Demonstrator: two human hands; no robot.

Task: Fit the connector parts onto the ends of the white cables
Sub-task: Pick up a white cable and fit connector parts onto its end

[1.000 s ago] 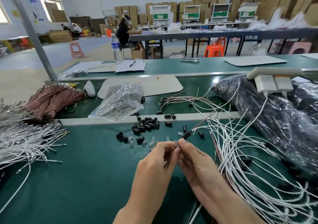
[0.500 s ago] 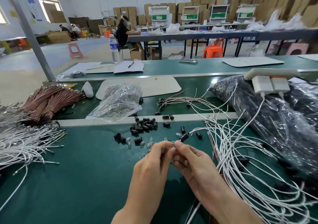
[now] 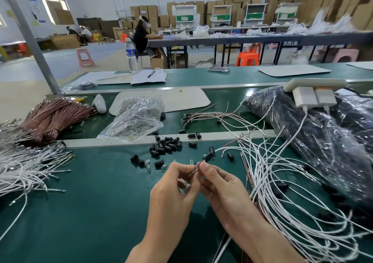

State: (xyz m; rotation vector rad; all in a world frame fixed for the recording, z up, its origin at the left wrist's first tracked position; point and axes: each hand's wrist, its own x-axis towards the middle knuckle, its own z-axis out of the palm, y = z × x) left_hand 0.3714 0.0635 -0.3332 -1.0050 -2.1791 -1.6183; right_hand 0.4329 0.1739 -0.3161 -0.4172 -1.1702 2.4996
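Note:
My left hand (image 3: 175, 184) and my right hand (image 3: 220, 184) meet above the green bench, fingertips together. Between them they pinch a small clear connector part (image 3: 194, 167). A black connector sleeve (image 3: 209, 156) sticks up just beyond my right fingertips, with a white cable (image 3: 224, 147) leaving it to the right. More clear pieces show under my left fingers. Loose black sleeves (image 3: 167, 143) lie just beyond my hands. A tangle of white cables (image 3: 282, 192) spreads to the right.
A bundle of white cables (image 3: 24, 168) and brown wire bundles (image 3: 52, 117) lie at the left. A clear bag of small parts (image 3: 137, 117) sits past the metal rail (image 3: 212, 136). Large dark plastic bags (image 3: 323, 141) with a power strip fill the right.
Both hands have stayed together over the same spot, fingers shifting slightly around the small part. The black sleeve has tilted a little up and to the right.

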